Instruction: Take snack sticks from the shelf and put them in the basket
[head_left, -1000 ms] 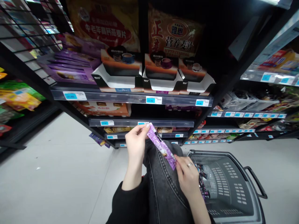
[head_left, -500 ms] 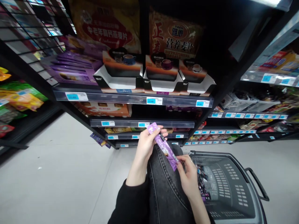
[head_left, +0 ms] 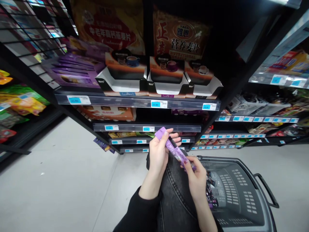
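A slim purple stick packet (head_left: 177, 152) slants across the space above my knee. Its upper end is pinched by my left hand (head_left: 161, 149), thumb on top and the other fingers stretched out behind it. At the lower end my right hand (head_left: 196, 172) grips the packet between thumb and fingers, covering that end. Right of my knee stands a grey shopping basket (head_left: 251, 180), with several dark and purple small packets (head_left: 211, 193) inside it.
Ahead is a black shelf unit with a price rail (head_left: 135, 100). White-fronted display boxes (head_left: 166, 83) and purple packs (head_left: 77, 69) stand on its upper shelf, with oatmeal bags (head_left: 178, 37) behind. Pale floor (head_left: 60, 187) lies at left; another shelf (head_left: 256, 119) runs along the right.
Both hands have shifted slightly to the right with the purple stick packet. My right hand now covers more of its lower end, and my knee has moved a little right.
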`<state>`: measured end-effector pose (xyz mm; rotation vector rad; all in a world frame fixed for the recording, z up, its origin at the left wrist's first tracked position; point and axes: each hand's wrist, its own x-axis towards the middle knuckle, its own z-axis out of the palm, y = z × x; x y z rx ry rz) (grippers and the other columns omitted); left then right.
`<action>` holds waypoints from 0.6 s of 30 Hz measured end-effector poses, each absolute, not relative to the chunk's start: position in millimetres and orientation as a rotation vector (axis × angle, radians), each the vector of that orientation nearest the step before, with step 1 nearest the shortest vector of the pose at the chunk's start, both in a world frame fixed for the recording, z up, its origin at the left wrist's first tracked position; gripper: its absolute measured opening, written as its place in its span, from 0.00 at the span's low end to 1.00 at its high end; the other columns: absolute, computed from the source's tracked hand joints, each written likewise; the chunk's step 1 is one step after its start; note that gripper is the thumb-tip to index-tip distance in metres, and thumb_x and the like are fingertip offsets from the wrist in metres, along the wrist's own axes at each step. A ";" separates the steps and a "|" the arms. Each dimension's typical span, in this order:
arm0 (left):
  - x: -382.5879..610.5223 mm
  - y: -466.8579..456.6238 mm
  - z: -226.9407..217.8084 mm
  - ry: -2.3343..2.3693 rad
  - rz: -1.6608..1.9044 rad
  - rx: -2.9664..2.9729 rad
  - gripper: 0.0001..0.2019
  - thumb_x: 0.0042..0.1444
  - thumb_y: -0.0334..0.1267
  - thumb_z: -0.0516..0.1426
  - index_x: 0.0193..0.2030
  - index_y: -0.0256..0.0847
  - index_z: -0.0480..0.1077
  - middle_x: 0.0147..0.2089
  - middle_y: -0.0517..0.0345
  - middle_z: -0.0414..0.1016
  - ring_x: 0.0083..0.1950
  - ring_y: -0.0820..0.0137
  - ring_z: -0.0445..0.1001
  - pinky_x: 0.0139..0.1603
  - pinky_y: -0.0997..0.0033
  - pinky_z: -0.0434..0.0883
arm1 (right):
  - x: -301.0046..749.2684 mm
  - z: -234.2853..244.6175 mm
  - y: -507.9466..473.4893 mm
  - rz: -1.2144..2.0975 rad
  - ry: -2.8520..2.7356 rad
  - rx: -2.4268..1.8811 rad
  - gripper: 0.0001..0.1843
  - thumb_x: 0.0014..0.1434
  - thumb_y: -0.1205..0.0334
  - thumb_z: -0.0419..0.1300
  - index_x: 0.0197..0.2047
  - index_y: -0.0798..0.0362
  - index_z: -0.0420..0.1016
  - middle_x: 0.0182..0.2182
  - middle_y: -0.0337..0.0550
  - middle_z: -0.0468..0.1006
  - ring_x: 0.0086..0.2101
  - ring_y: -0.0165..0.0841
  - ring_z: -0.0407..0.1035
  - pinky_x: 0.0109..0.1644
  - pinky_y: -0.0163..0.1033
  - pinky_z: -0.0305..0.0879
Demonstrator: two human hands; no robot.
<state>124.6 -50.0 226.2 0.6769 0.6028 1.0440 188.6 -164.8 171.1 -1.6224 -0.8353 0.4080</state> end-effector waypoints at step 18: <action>139.6 -74.4 223.2 0.574 0.767 0.937 0.10 0.47 0.38 0.62 0.34 0.35 0.69 0.28 0.60 0.69 0.25 0.76 0.69 0.26 0.77 0.68 | 191.4 182.0 -175.5 0.147 -0.846 -1.712 0.11 0.58 0.57 0.56 0.29 0.56 0.70 0.23 0.41 0.72 0.24 0.29 0.66 0.28 0.32 0.61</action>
